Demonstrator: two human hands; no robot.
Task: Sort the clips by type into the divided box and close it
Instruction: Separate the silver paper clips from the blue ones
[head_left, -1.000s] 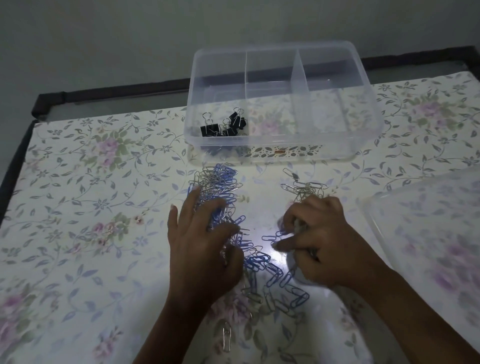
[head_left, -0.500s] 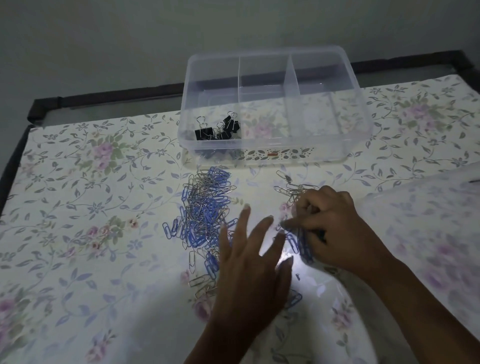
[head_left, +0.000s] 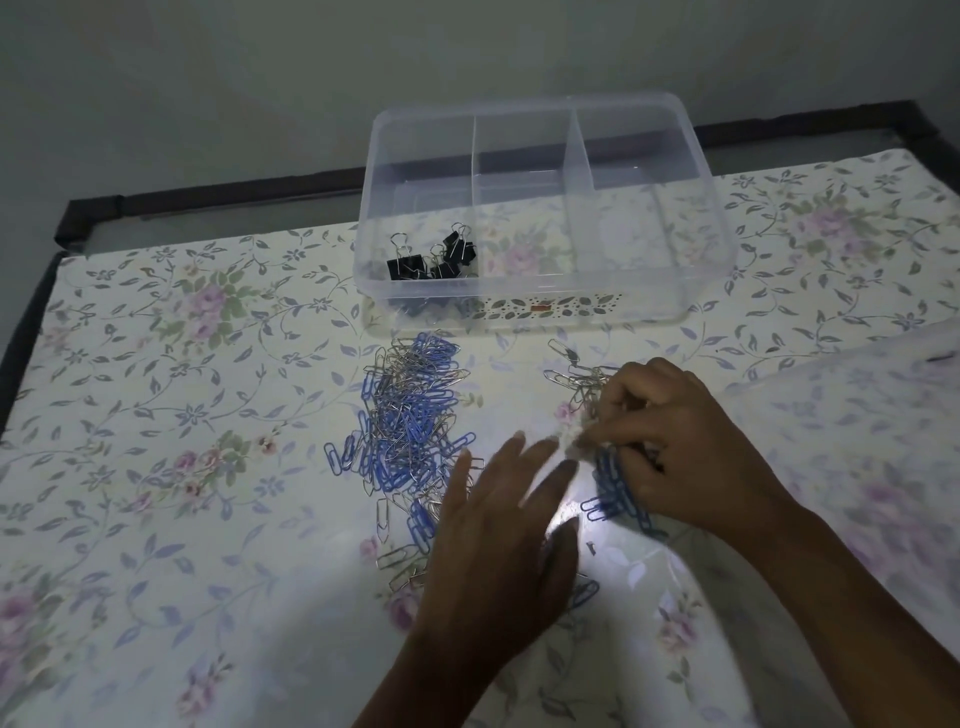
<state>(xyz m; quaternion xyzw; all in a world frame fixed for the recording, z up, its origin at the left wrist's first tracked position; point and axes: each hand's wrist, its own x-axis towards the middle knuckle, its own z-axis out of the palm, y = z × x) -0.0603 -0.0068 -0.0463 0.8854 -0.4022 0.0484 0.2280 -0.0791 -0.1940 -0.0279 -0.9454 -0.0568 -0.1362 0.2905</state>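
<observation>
- The clear divided box (head_left: 623, 299) stands open on the floral tablecloth (head_left: 156, 374). Two partitions split it into three compartments side by side.
- Black binder clips (head_left: 434, 262) lie in a small heap in the box's left compartment, close to its front wall.
- A mixed pile of blue and silver paper clips (head_left: 410, 426) sprawls on the cloth just in front of the box's left compartment and trails away from it toward the person.
- A smaller heap of silver paper clips (head_left: 574, 376) lies in front of the box's middle compartment, apart from the mixed pile. Its near edge runs under the knuckles of the right hand.
- The right hand (head_left: 680, 452) is in front of the box's right half, fingers curled. It grips a bunch of blue clips (head_left: 618, 491) that fans out from under the hand onto the cloth (glare from a light blurs the fingertips, so which fingers do the pinching cannot be told).
- The left hand (head_left: 498, 530) lies farther from the box than the right hand, palm down, with its fingers straight and spread, holding nothing. It covers the near end of the mixed pile, and whether it presses on the clips cannot be told.
- A clear lid (head_left: 857, 431) lies flat on the cloth to the front right of the box, apart from it and beside the right wrist.
- The dark table edge (head_left: 208, 193) runs behind the box and off to its left.
</observation>
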